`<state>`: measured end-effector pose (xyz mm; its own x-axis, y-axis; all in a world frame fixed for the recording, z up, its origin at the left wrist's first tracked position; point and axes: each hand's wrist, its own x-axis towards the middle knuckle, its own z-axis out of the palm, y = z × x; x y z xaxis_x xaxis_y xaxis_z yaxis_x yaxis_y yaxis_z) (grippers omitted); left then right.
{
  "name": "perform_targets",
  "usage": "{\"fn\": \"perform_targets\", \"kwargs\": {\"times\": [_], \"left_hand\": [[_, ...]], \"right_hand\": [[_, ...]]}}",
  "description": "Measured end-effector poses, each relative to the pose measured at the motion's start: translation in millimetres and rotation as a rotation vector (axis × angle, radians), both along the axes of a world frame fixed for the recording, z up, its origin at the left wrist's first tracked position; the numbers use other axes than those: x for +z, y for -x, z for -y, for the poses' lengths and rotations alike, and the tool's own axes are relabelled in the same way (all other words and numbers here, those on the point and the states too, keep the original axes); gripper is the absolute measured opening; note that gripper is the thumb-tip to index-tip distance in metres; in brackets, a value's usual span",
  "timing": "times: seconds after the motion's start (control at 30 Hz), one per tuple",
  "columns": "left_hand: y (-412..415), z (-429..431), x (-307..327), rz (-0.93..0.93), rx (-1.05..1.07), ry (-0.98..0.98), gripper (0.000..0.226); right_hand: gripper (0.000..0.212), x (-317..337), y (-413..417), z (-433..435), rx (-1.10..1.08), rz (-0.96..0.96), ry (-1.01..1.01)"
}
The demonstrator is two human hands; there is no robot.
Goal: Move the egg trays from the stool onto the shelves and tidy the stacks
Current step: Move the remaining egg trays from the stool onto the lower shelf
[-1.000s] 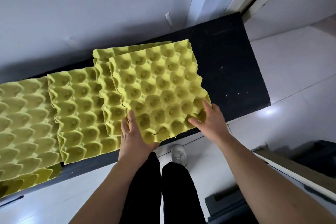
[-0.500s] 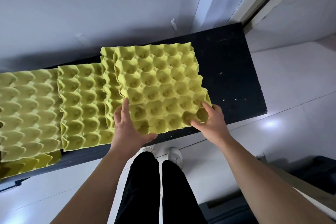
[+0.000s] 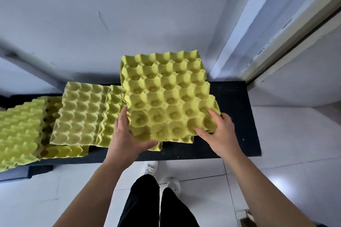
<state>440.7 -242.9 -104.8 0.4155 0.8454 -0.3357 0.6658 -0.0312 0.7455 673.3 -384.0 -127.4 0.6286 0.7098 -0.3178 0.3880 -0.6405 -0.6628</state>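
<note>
Yellow-green moulded pulp fills the middle of my view: the square, cupped egg tray (image 3: 166, 94) I am handling sits over the right-hand stack of trays (image 3: 177, 139) on the long black shelf (image 3: 238, 116). My left hand (image 3: 127, 134) grips its near left corner, fingers laid up the side edge and thumb tucked along the near edge. My right hand (image 3: 220, 134) pinches the near right corner, fingertips curled into the cups. A second ago this tray lay twisted across the pile, with a broad strip of the tray beneath showing on its left. Now its edges run nearly square to the shelf, and only a thin strip of the lower tray peeks out at the near edge and the far left corner. Whether it is fully nested or held just proud of the pile I cannot tell. I judge this stack almost tidy: what is left is to let the cups drop into those below and release. The middle stack of the same trays (image 3: 81, 114) and the far left stack (image 3: 18, 131) are staggered, with layers poking out at the near side, so the tidying is far from finished. The stool is out of view, so I cannot say how many trays wait there
</note>
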Motion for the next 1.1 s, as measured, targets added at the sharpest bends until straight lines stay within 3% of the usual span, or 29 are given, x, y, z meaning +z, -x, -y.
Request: {"fn": "perform_targets", "kwargs": {"times": [0.47, 1.1], "left_hand": [[202.9, -7.3, 126.7, 0.089, 0.414, -0.135, 0.132], [625.4, -38.9, 187.0, 0.119, 0.767, -0.322, 0.120]], "right_hand": [[0.079, 132.6, 159.8, -106.9, 0.425, 0.109, -0.058], [0.073, 201.1, 582.9, -246.0, 0.822, 0.110, -0.209]]}}
